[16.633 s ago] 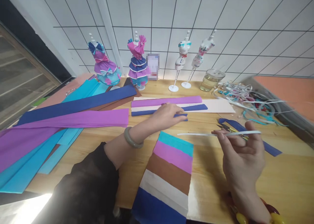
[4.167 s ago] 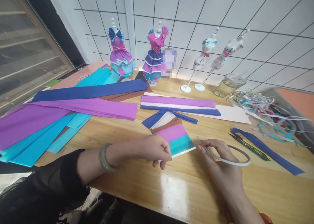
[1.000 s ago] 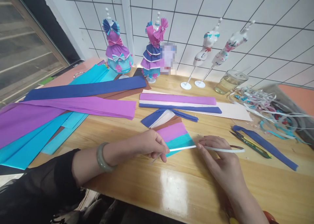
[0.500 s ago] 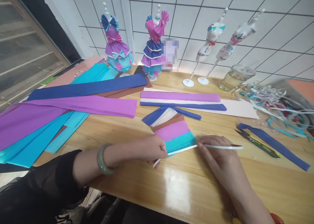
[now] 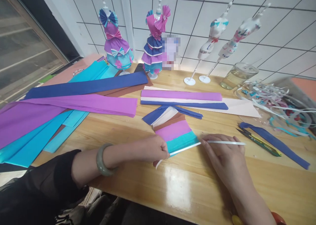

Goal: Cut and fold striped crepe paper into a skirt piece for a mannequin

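Observation:
A small piece of crepe-like paper in bands of teal, purple and brown lies in front of me, with a narrow white strip running along its near teal edge. My left hand is closed on the strip and paper at the left corner; a short end of the strip sticks out below the fingers. At the right corner my right hand pinches the same strip between thumb and fingers, and its free end extends rightward over the hand. The fingertips of my left hand are partly hidden.
Behind lie folded purple paper and blue paper strips. A craft knife rests at right by a blue strip. Dressed mannequins, bare mannequins, a jar and tangled ribbons stand farther back.
My right hand has shifted slightly right and upward with the strip, whose right part now slants up a little more. My left hand stays almost in place.

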Demonstrator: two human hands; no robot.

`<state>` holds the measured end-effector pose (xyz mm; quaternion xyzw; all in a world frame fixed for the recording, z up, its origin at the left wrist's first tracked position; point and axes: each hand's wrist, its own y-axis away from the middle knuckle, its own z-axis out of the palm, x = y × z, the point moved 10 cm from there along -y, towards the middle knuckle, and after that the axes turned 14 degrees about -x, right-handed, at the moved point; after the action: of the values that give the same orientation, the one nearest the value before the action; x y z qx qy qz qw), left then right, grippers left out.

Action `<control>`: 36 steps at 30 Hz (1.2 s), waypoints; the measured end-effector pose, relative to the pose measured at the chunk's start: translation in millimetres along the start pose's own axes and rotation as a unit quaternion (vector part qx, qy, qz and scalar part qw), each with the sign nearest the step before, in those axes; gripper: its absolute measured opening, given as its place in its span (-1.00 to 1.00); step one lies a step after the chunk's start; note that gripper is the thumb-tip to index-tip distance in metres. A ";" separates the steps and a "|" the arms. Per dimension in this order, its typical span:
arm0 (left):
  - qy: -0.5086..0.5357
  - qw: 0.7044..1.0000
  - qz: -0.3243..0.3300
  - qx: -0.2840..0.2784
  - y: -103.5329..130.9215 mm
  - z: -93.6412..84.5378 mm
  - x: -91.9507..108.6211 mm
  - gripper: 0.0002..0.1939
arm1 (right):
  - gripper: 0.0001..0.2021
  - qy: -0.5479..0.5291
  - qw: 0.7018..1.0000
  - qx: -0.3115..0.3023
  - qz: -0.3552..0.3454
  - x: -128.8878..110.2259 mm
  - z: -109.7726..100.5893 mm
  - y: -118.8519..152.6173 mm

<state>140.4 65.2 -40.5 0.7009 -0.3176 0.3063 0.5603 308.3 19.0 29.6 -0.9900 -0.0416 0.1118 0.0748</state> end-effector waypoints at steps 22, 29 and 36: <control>-0.012 1.000 -0.014 -0.005 0.2 -1.0 2.6 -0.71 | -0.77 0.024 0.999 0.024 0.038 12.5 10.2 -2.2; -0.011 1.000 -0.023 -0.004 0.0 -0.6 1.3 -0.70 | -0.75 0.041 0.999 0.020 0.028 11.9 13.3 -3.0; -0.009 1.000 -0.013 -0.003 -0.7 -0.9 1.3 -0.70 | -0.76 0.045 0.999 0.013 0.025 14.4 17.9 -3.6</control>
<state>141.7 66.0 -39.7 0.7064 -0.3147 0.2916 0.5629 318.0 26.5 9.8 -0.9937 -0.0122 0.0695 0.0872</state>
